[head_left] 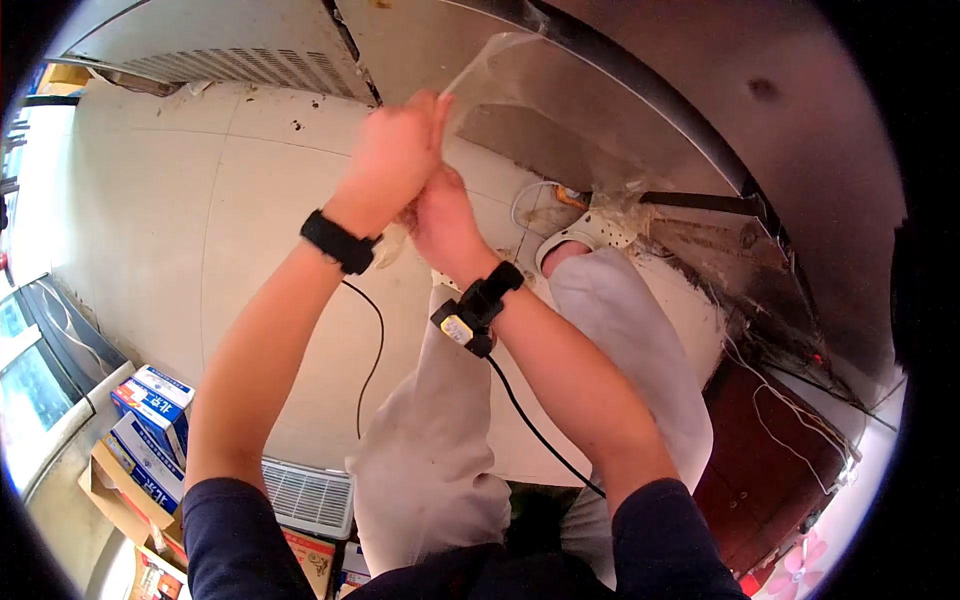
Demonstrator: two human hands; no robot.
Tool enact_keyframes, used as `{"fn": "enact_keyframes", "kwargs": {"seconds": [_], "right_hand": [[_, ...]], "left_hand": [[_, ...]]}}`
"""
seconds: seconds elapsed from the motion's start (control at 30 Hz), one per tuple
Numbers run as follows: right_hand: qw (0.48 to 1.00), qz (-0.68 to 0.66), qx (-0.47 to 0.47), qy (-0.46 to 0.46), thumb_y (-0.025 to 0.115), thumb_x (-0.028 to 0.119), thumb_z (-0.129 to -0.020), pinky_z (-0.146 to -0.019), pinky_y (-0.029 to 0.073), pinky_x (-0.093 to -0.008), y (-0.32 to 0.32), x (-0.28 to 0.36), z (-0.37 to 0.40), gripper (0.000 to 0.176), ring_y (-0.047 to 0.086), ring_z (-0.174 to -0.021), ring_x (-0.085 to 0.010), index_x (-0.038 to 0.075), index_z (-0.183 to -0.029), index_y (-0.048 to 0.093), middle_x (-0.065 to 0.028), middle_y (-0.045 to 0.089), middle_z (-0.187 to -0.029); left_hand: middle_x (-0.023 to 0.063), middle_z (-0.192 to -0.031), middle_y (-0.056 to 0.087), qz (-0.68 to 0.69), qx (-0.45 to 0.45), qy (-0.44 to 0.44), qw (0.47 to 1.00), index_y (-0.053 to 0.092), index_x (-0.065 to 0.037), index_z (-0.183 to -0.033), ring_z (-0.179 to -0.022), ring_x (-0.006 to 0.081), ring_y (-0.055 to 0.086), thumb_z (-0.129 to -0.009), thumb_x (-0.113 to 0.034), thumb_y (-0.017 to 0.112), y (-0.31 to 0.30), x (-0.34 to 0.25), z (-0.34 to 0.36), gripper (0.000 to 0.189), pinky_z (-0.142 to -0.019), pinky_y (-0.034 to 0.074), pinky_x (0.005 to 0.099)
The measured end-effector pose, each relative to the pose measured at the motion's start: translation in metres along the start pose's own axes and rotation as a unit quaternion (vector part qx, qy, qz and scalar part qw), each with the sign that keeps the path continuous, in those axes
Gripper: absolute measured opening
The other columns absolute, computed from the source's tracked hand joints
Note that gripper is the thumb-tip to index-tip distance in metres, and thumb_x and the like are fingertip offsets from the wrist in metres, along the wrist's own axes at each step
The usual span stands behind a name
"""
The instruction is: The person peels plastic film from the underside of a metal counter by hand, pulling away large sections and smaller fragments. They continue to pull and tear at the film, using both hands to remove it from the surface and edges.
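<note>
A sheet of clear plastic film [480, 75] stretches from my hands up toward the dark curved edge above. My left hand [393, 150], slightly blurred, is closed on the film. Just below and to its right, touching it, my right hand [447, 228] is also closed, and a crumpled bit of the film shows under it. The fingers of both hands are partly hidden. Black straps circle both wrists; the right one carries a small device with a yellow label [457, 330], and thin black cables hang from them.
A metal panel with vent slots [240, 68] stands at the back left. A dark curved panel [780, 110] rises on the right. Blue and white boxes [150, 410] and an open carton [125, 490] stand lower left, near a white grille [310, 495]. White cables [790, 400] run lower right.
</note>
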State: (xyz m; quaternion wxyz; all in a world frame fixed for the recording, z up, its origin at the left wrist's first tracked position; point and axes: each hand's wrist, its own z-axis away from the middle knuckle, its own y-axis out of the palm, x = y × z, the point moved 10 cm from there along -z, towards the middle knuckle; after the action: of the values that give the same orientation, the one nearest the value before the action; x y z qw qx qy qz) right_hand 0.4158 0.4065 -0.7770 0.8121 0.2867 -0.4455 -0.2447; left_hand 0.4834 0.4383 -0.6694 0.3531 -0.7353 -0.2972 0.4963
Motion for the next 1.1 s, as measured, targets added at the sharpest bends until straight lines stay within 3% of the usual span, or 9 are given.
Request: {"fn": "enact_keyframes", "kwargs": {"seconds": [0.07,0.13,0.2,0.23,0.3,0.4,0.6,0.87,1.1], "right_hand": [[0.997,0.01,0.063,0.048,0.048,0.027,-0.095,-0.052,0.035,-0.0205,0.009,-0.029,0.002,0.017,0.044,-0.059,-0.0056,0.013,-0.085,0.053,0.0064,0.05,-0.071],[0.959,0.196,0.184,-0.093,0.047,0.026,-0.094,-0.053,0.038,-0.0256,0.007,-0.064,0.003,0.02,0.049,-0.061,-0.0113,0.009,-0.089,0.055,0.0002,0.053,-0.069],[0.757,0.481,0.177,-0.405,0.046,0.027,-0.093,-0.057,0.042,-0.0324,0.034,-0.117,0.044,0.027,0.054,-0.063,-0.0179,0.003,-0.089,0.058,-0.0071,0.057,-0.07],[0.757,0.482,0.172,-0.407,0.046,0.027,-0.093,-0.057,0.042,-0.0324,0.043,-0.114,0.061,0.027,0.054,-0.063,-0.0179,0.003,-0.089,0.058,-0.0071,0.057,-0.07],[0.867,0.44,0.235,-0.011,0.045,0.028,-0.092,-0.062,0.044,-0.0358,0.054,-0.153,0.066,0.033,0.054,-0.063,-0.0224,-0.002,-0.083,0.057,-0.0109,0.057,-0.071],[0.838,0.481,0.232,0.107,0.045,0.029,-0.092,-0.062,0.043,-0.033,0.06,-0.133,0.06,0.037,0.051,-0.062,-0.0202,-0.003,-0.075,0.054,-0.0095,0.054,-0.066],[0.851,0.521,0.069,-0.006,0.047,0.029,-0.091,-0.06,0.041,-0.0329,0.02,-0.014,0.02,0.037,0.048,-0.06,-0.017,-0.003,-0.075,0.053,-0.009,0.051,-0.062],[0.76,0.645,0.024,-0.076,0.05,0.028,-0.092,-0.059,0.04,-0.0321,-0.007,0.124,0.074,0.036,0.046,-0.06,-0.0161,-0.002,-0.072,0.052,-0.0081,0.05,-0.062],[0.78,0.625,-0.025,0.009,0.05,0.028,-0.094,-0.055,0.037,-0.0286,-0.006,0.158,0.175,0.036,0.042,-0.058,-0.0122,0.0,-0.07,0.051,-0.0038,0.048,-0.06]], "left_hand": [[0.0233,-0.062,0.054,0.01,0.019,-0.043,0.999,0.052,-0.001,-0.079,-0.059,0.042,0.054,-0.094,-0.022,0.047,-0.008,0.018,0.018,0.026,-0.052,0.043,0.0468],[0.0212,-0.064,0.059,0.009,0.079,-0.074,0.994,0.055,-0.002,-0.084,-0.065,0.0414,0.058,-0.095,-0.021,0.043,-0.011,0.047,0.057,0.025,-0.056,0.046,0.0483],[0.0258,-0.072,0.059,-0.01,0.149,-0.227,0.962,0.061,0.0,-0.089,-0.068,0.0444,0.057,-0.095,-0.021,0.042,-0.012,0.107,0.147,0.029,-0.058,0.044,0.0517],[0.0258,-0.07,0.058,-0.016,0.095,-0.207,0.974,0.061,0.0,-0.087,-0.067,0.0437,0.057,-0.096,-0.021,0.041,-0.03,0.107,0.18,0.031,-0.057,0.044,0.0502],[0.0232,-0.065,0.054,0.058,0.067,-0.343,0.935,0.055,0.001,-0.08,-0.058,0.037,0.054,-0.098,-0.023,0.042,-0.051,0.122,0.23,0.032,-0.052,0.041,0.041],[0.0155,-0.061,0.053,0.084,0.017,-0.371,0.925,0.054,0.001,-0.08,-0.053,0.0265,0.051,-0.097,-0.024,0.044,-0.074,0.114,0.231,0.032,-0.051,0.039,0.0358],[0.0029,-0.066,0.055,0.409,0.028,-0.398,0.821,0.056,0.0,-0.085,-0.059,0.0098,0.05,-0.095,-0.022,0.046,-0.035,0.098,0.152,0.026,-0.053,0.039,0.0267],[0.0184,-0.091,0.066,0.2,-0.058,-0.071,0.975,0.061,0.003,-0.097,-0.081,0.0253,0.064,-0.088,-0.026,0.058,-0.053,-0.042,-0.022,0.03,-0.07,0.049,0.0339],[0.0177,-0.075,0.066,-0.016,-0.061,-0.167,0.984,0.059,0.001,-0.087,-0.072,0.0362,0.065,-0.084,-0.037,0.059,-0.055,-0.078,-0.063,0.038,-0.065,0.051,0.0443]]}}
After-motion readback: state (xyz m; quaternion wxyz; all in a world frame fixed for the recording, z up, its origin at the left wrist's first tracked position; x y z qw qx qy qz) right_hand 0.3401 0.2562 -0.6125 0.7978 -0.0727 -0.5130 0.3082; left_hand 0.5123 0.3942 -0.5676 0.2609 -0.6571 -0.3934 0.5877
